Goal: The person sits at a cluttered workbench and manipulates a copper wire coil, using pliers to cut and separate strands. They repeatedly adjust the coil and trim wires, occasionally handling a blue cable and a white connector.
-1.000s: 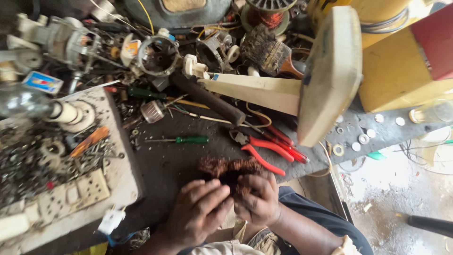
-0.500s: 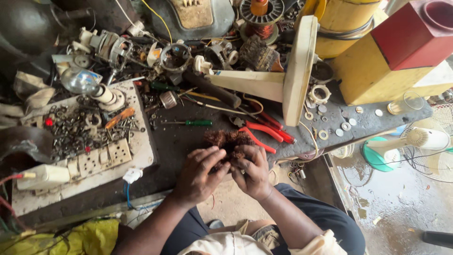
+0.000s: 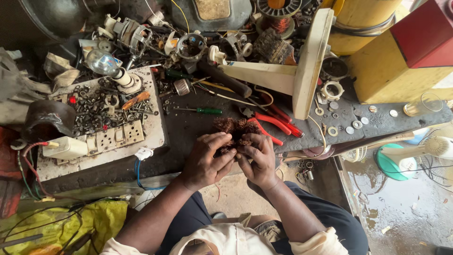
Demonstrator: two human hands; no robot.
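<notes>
Just below the red-handled pliers point(image 3: 271, 123), both hands stay closed on the copper wire bundle point(image 3: 233, 130) at the surface point(image 3: 188, 132) edge: left hand point(image 3: 205, 160), right hand point(image 3: 257, 158). Since a second ago, only fingers regripped; bundle unmoved, so unpicking continues.

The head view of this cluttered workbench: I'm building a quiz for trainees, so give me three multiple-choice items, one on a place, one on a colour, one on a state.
1. Where does the tangled reddish-brown copper wire bundle sit?
A. On the wet floor
B. At the fingertips of both hands, on the dark bench edge
C. Inside the clear drinking glass

2. What colour are the pliers' handles?
A. Red
B. Blue
C. White

3. How does the green-handled screwdriver lie?
A. Held in the left hand
B. Stuck upright
C. Flat on the bench, untouched

Answers: 1 B, the left hand and right hand both grip it; 2 A, the red handles show beside the bundle; 3 C, it lies apart from both hands.
</notes>
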